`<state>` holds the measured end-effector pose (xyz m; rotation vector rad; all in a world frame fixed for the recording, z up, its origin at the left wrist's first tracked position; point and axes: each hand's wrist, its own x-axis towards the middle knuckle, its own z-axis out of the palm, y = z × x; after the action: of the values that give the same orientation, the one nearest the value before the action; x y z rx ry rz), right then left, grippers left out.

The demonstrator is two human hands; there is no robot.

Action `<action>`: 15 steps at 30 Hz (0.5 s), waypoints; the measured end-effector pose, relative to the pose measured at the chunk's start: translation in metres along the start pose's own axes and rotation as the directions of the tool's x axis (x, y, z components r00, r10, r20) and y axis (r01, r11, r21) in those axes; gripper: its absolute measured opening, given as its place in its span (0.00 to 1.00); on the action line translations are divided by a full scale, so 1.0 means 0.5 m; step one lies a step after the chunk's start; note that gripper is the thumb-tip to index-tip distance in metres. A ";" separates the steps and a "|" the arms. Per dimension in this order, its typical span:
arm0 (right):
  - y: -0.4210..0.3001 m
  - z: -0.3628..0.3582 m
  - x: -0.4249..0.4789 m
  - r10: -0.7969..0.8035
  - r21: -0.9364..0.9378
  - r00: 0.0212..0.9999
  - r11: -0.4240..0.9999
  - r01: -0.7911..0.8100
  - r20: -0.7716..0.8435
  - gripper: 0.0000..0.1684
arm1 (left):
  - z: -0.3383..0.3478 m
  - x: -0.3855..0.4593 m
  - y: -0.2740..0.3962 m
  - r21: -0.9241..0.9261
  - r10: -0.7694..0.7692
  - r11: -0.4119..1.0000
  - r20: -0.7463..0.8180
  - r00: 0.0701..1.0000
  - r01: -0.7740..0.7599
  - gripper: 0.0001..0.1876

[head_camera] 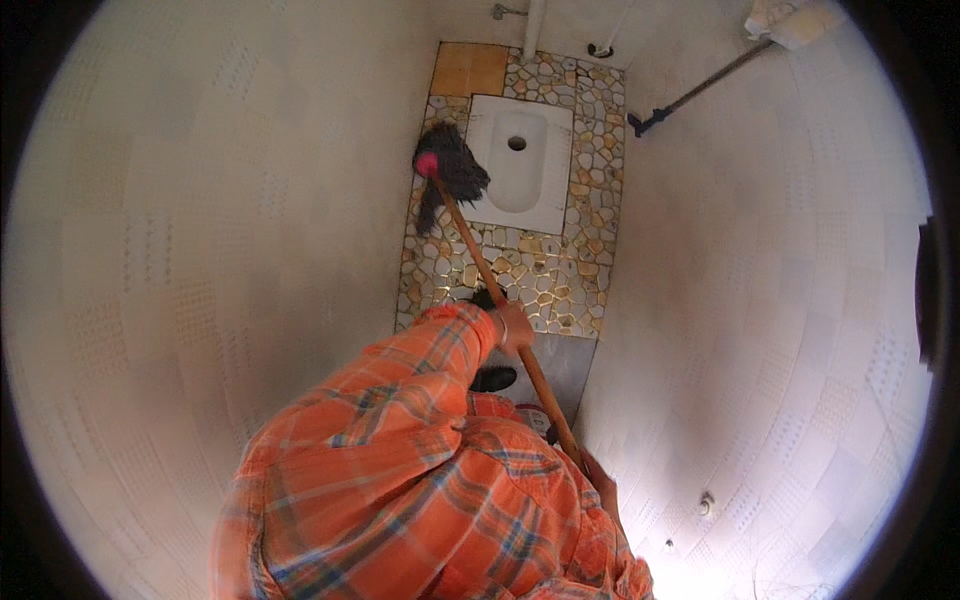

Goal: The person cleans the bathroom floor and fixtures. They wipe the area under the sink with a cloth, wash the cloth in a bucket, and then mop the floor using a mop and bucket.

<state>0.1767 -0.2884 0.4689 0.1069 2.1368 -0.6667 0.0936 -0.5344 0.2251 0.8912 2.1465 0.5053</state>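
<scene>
My left hand [513,328] grips the wooden handle of a string mop [459,161] around its middle. Lower down, beside my shirt at the right, my right hand [600,480] is on the upper end of the same handle; the sleeve and body hide part of it. The dark mop head, with a pink socket, lies at the left edge of the pebble-patterned floor [551,281], its strands over the left rim of a white squat toilet [517,180].
Tiled walls [300,150] stand close on both sides. A pole with a dark fitting [660,116] leans at the right wall. A white pipe [533,30] rises behind the toilet near a small tap [506,11]. A dark shoe [495,378] shows below my left hand.
</scene>
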 end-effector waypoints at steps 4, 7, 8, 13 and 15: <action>-0.041 -0.004 0.149 -0.002 0.027 1.000 1.000 0.002 0.026 0.25 | -0.076 0.003 -0.107 0.143 -0.317 0.929 -0.163 0.934 0.340 0.07; -0.090 -0.031 0.181 -0.068 0.074 0.998 0.995 0.069 -0.008 0.23 | -0.095 0.033 -0.155 0.108 -0.388 0.902 -0.220 0.895 0.418 0.07; -0.074 -0.026 0.190 -0.088 0.066 0.996 0.994 0.089 -0.020 0.23 | -0.089 0.042 -0.160 0.096 -0.407 0.894 -0.242 0.881 0.439 0.07; -0.038 -0.046 0.112 -0.020 -0.062 0.998 0.998 0.017 -0.051 0.21 | -0.062 0.090 -0.076 0.088 -0.369 0.908 -0.297 0.881 0.409 0.07; -0.016 -0.056 0.041 -0.031 -0.023 0.993 0.999 0.029 -0.110 0.21 | -0.072 0.100 -0.003 0.053 -0.272 0.952 -0.311 0.911 0.302 0.07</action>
<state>0.1412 -0.2845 0.4698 0.1023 2.2552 -0.6685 0.0415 -0.5016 0.2232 0.5586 2.5483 0.4046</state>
